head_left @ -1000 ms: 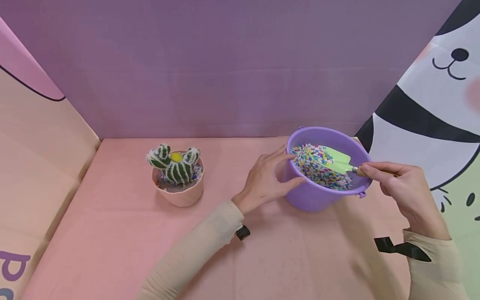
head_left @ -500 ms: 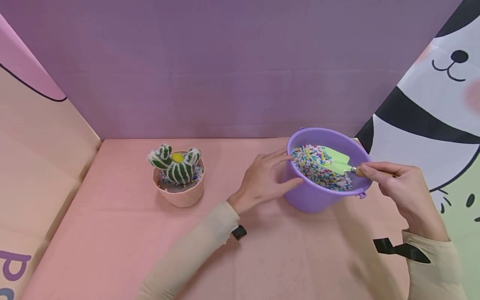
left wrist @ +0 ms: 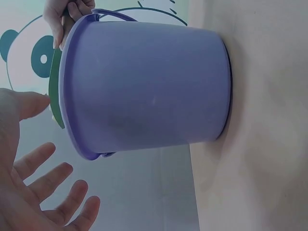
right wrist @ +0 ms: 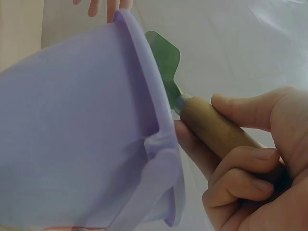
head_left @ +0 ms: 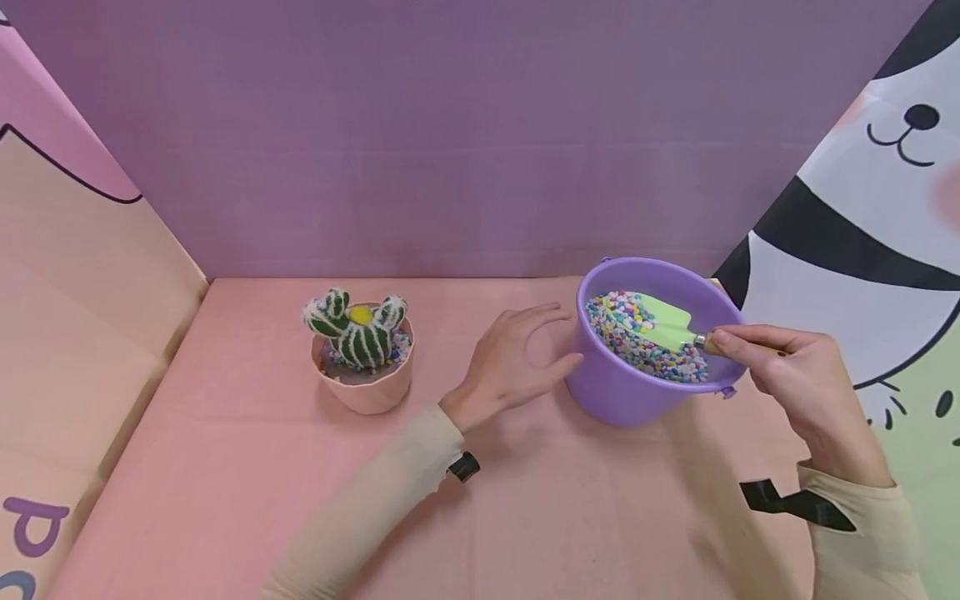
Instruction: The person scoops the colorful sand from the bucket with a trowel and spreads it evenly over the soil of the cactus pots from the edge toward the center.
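My right hand grips the wooden handle of a small light-green trowel. The blade lies inside a purple bucket, among many small multicoloured pebbles. In the right wrist view my fingers curl round the handle just outside the rim. My left hand is apart from the bucket on its left side, fingers spread and thumb away from them, holding nothing. The left wrist view shows the same gap between that hand and the bucket, which stands upright.
A cactus with a yellow top sits in a pink pot at the left of the pink-covered table. A purple backdrop stands behind. A panel with a panda print rises close to the bucket's right.
My left hand has drawn back leftwards from the bucket's rim. The trowel has shifted slightly within the bucket, still held by my right hand. The view has moved a little.
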Motion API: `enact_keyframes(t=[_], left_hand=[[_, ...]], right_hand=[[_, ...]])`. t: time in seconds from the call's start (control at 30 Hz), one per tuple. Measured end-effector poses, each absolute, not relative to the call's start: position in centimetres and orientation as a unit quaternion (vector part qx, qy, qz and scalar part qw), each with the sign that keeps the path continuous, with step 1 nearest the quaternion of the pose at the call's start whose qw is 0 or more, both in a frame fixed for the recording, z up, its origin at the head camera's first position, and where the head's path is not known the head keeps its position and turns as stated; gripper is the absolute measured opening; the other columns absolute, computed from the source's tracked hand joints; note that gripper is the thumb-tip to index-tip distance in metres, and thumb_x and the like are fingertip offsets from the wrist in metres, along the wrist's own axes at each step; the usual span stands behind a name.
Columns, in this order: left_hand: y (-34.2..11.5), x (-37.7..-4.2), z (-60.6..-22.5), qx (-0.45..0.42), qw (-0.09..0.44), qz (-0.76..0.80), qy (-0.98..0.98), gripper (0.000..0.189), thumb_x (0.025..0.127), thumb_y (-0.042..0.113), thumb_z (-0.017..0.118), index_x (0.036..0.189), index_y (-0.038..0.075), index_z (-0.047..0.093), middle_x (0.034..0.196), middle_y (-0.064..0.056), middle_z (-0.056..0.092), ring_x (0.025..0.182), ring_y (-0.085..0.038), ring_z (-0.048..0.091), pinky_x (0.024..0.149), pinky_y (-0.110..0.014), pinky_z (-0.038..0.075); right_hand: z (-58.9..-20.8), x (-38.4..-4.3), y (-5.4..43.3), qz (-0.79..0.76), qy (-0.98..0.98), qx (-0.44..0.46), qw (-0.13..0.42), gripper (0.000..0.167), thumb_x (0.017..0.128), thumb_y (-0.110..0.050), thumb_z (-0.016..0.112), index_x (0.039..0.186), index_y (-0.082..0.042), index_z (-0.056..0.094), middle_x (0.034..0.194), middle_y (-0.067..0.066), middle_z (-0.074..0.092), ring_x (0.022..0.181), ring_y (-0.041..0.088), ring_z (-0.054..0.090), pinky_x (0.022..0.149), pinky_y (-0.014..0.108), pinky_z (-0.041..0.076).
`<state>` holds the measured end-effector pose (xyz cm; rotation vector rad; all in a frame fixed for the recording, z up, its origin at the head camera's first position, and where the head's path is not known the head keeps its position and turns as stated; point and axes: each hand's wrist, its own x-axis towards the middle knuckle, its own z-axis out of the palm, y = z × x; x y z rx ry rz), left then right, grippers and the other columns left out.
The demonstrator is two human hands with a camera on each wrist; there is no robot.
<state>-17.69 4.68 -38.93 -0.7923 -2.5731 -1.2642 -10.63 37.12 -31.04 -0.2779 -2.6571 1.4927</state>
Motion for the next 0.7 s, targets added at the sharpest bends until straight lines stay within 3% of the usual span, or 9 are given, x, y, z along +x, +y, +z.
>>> enact_keyframes(t=[0.2, 0.7], left_hand=[[3.7, -17.6, -38.9, -0.257, 0.081, -0.421, -0.866, 0.052, 0.094, 0.047, 0.074, 0.144, 0.031, 0.067, 0.157, 0.01, 0.06, 0.144, -0.018, 0.055, 0.116, -0.046, 0.05], [0.5, -17.3, -39.0, -0.274, 0.11, -0.426, -0.855, 0.047, 0.096, 0.04, 0.076, 0.14, 0.025, 0.07, 0.154, 0.003, 0.063, 0.143, -0.019, 0.057, 0.118, -0.044, 0.048]], right_hand=[[-30.8, -10.5, 36.4, 0.487, -0.868, -0.086, 0.038, 0.023, 0.097, -0.032, 0.08, 0.117, -0.021, 0.084, 0.09, -0.023, 0.08, 0.083, 0.0, 0.059, 0.065, 0.024, 0.043], [-30.9, -11.2, 34.4, 0.505, -0.859, -0.069, 0.04, 0.012, 0.097, -0.026, 0.08, 0.108, -0.029, 0.086, 0.087, -0.022, 0.08, 0.075, -0.002, 0.069, 0.061, 0.02, 0.056]])
